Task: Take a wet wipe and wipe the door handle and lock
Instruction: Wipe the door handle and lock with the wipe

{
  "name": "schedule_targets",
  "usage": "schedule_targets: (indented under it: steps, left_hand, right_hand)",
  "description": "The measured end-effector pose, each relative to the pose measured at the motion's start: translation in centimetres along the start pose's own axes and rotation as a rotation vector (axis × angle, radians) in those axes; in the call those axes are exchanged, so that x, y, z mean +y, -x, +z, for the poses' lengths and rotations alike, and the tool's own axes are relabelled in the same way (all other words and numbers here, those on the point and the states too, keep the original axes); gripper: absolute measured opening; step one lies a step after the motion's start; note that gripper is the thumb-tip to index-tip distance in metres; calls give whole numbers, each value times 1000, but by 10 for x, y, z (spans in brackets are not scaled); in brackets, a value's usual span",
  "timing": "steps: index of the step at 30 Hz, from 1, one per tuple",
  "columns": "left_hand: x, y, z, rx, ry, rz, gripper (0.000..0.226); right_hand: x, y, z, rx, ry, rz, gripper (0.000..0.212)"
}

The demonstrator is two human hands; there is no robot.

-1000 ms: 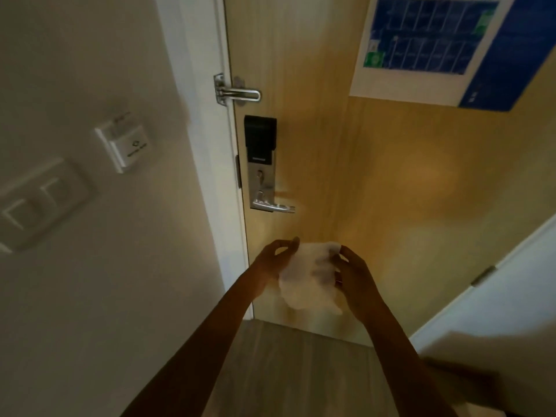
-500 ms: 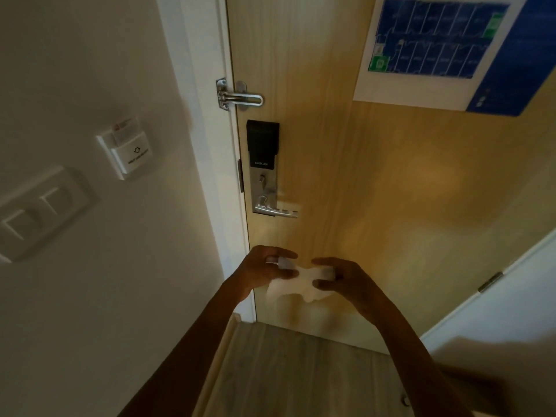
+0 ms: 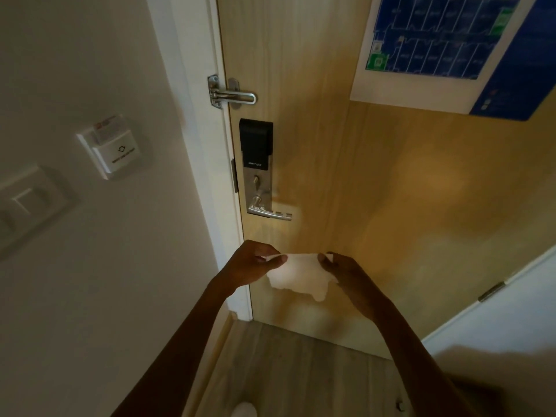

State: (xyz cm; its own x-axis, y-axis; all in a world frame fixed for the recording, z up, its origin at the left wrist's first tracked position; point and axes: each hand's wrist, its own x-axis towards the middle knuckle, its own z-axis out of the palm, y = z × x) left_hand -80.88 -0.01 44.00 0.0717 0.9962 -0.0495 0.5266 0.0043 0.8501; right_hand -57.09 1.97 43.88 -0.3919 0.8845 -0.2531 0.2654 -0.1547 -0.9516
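A white wet wipe [image 3: 299, 273] is stretched between my two hands in front of the wooden door [image 3: 376, 191]. My left hand [image 3: 251, 264] pinches its left edge and my right hand [image 3: 343, 270] pinches its right edge. Above them sits the silver lever door handle [image 3: 269, 212] on a metal plate. The black-topped smart lock [image 3: 256, 144] is on the same plate, with a small thumb turn [image 3: 256, 179] below the black part. The wipe hangs a short way below the handle and does not touch it.
A silver swing-bar guard [image 3: 231, 96] sits above the lock on the white door frame [image 3: 207, 164]. A key-card holder [image 3: 112, 150] and a light switch [image 3: 27, 203] are on the left wall. A blue floor-plan sign [image 3: 445, 40] hangs on the door. Another white door [image 3: 511, 311] stands at right.
The wipe has been pulled out flatter between my hands, which have spread a little apart. The view has moved closer to the door.
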Motion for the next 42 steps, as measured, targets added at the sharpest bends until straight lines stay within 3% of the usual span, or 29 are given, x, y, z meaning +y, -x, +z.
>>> schedule_targets:
  steps: [2, 4, 8, 13, 16, 18, 24, 30, 32, 37, 39, 42]
  left_hand:
    - [1, -9, -1, 13, -2, -5, 21]
    - [0, -20, -1, 28, -9, 9, 21]
    - [-7, -43, -9, 6, -15, 17, 20]
    - [-14, -69, -24, -59, 108, -9, 14]
    - [-21, -79, -34, -82, 137, -26, 16]
    - [-28, -87, -46, -91, 169, -45, 13]
    - [-54, -106, -87, -39, 253, -90, 13]
    - [-84, -136, -103, 273, 290, -74, 10]
    - [-90, -151, -102, 270, 214, -80, 8]
    - [-94, -176, -99, 210, 77, -89, 13]
    - [-92, -182, -102, 195, 46, -86, 21]
    - [-94, -191, -106, 158, 4, -76, 27]
  right_hand:
    - [9, -5, 5, -83, -254, 46, 67]
    - [15, -14, 9, -140, -358, 73, 79]
    - [21, -33, 18, -119, -434, 82, 72]
    - [16, -59, 32, -44, -698, 80, 75]
    - [11, -64, 42, 2, -729, 84, 45]
    - [7, -67, 44, 64, -657, 90, 32]
    - [-12, -65, 35, 342, -496, -62, 35]
    - [-54, -98, 50, 746, 140, -319, 28]
    - [-56, -119, 62, 724, 358, -416, 32]
    - [-14, -160, 82, 312, 930, -364, 61]
    - [-19, -162, 81, 293, 954, -357, 65]
    - [-35, -166, 76, 283, 692, -254, 56]
